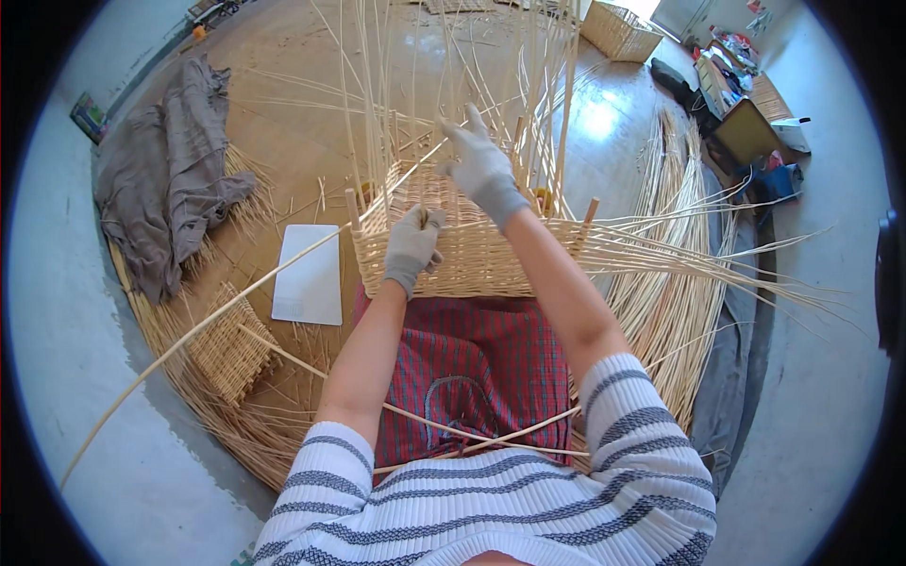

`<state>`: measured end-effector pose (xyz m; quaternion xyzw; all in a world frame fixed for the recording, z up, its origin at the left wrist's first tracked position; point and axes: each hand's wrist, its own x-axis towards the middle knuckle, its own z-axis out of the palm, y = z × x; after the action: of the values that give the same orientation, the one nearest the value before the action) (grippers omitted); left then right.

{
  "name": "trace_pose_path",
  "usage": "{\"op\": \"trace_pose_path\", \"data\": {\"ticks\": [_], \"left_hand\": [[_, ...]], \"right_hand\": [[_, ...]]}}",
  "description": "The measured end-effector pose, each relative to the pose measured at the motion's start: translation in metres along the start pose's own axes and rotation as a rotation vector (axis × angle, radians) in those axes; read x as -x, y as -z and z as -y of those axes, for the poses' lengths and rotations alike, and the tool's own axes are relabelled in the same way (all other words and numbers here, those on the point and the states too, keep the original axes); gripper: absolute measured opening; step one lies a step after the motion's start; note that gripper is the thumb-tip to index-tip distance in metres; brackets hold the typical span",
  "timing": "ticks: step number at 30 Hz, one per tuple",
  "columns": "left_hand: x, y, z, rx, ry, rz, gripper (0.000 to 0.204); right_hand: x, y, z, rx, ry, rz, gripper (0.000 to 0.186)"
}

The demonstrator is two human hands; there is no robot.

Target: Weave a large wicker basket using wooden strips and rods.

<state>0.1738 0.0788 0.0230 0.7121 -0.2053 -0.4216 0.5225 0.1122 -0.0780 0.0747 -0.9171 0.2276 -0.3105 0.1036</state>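
Pale woven wicker basket (491, 259) sitting just beyond red plaid cloth (528, 349). Pale-gloved left hand (413, 245) curling at near wall, cannot tell if pinching; pale-gloved right hand (479, 160) holding fingers spread beside long pale rod (236, 297). Likely best: bracing wall, guiding rod without kinking.

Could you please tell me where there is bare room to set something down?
The shiny floor between the basket and rod bundle looks bare; so does the white board's lower half, left of the basket. Trailing rods crowd the basket's right.
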Motion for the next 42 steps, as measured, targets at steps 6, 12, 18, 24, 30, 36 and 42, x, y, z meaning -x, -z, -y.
{"op": "trace_pose_path", "data": {"ticks": [6, 12, 18, 24, 30, 36, 42], "left_hand": [[-0.011, -0.001, 0.014, 0.066, 0.001, -0.035, 0.019], [-0.005, -0.020, 0.012, 0.446, -0.169, -0.281, 0.035], [0.000, -0.066, -0.012, -0.323, -0.427, -0.134, 0.032], [-0.003, -0.091, -0.022, -0.330, -0.086, -0.067, 0.043], [-0.017, -0.081, -0.015, -0.244, -0.068, 0.070, 0.043], [-0.013, -0.099, -0.020, -0.353, -0.370, -0.209, 0.027], [-0.014, -0.169, -0.040, -0.175, -0.390, 0.052, 0.025]], "right_hand": [[0.034, 0.020, -0.015, -0.723, -0.312, -0.137, 0.058], [0.167, 0.041, -0.086, -1.144, -0.756, -0.199, 0.021], [0.166, 0.067, -0.100, -1.254, -0.742, -0.550, 0.009], [0.016, 0.073, -0.055, -0.020, 0.075, -0.307, 0.035], [0.100, 0.094, -0.113, -1.075, -0.443, -0.423, 0.021], [0.223, 0.124, -0.178, -1.081, -0.688, -0.594, 0.022], [0.138, 0.163, -0.140, -0.672, -0.549, -0.475, 0.024]]}}
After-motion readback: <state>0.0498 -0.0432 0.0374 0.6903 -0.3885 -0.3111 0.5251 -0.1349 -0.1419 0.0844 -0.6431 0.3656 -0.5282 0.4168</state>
